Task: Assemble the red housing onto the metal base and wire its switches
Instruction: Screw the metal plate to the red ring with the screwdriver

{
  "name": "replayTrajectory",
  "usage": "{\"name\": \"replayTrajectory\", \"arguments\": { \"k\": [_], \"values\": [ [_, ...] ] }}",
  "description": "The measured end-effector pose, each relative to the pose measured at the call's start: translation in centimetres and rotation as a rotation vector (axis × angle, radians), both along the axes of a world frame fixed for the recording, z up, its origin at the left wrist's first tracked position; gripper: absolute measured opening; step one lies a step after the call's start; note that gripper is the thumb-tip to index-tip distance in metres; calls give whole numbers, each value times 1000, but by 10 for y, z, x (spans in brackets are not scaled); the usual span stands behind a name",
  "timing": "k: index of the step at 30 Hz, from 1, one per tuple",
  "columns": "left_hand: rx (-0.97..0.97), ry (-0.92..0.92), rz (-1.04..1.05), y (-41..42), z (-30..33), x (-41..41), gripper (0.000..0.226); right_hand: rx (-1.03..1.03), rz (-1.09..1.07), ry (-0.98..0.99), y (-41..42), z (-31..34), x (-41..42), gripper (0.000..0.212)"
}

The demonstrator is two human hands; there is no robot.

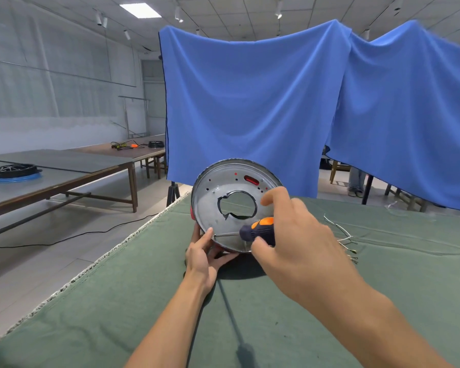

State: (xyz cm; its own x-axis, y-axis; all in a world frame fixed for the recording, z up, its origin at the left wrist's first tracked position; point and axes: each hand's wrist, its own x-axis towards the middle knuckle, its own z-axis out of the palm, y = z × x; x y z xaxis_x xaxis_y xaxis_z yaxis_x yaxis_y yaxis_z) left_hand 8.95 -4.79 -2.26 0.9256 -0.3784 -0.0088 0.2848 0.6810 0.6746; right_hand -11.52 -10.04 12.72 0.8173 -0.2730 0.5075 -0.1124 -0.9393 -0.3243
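- right hand (298, 235) was wrapped around the dark-and-orange handle of a screwdriver (256, 231), index finger lifted clear; its shaft ran leftward across the metal base (223, 187), tip near the lower-left rim, likely on a screw
- left hand (201, 257) gripped the assembly from below, thumb pressed on the rim beside the tip; probably to brace it against the turning force
- metal base was tipped up on edge above the green cloth (117, 288), facing the camera for access; red housing (192, 211) showed only as a sliver behind the rim and through small holes
- loose wires (343, 235) lay on the cloth to the right, apart from the work; wiring looked not yet started
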Motion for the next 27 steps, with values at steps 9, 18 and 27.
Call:
{"name": "replayTrajectory", "arguments": {
  "k": [9, 18, 27],
  "values": [
    [32, -22, -20, -1, 3, -2, 41, 71, 6, 3, -5, 6, -1, 24],
    [37, -64, -40, 0, 0, 0, 42, -2, 23, 6, -2, 9, 4, 23],
    [32, -68, -43, 1, -2, 3, 46, -25, 2, 5, 0, 12, 4, 28]
  ]
}}
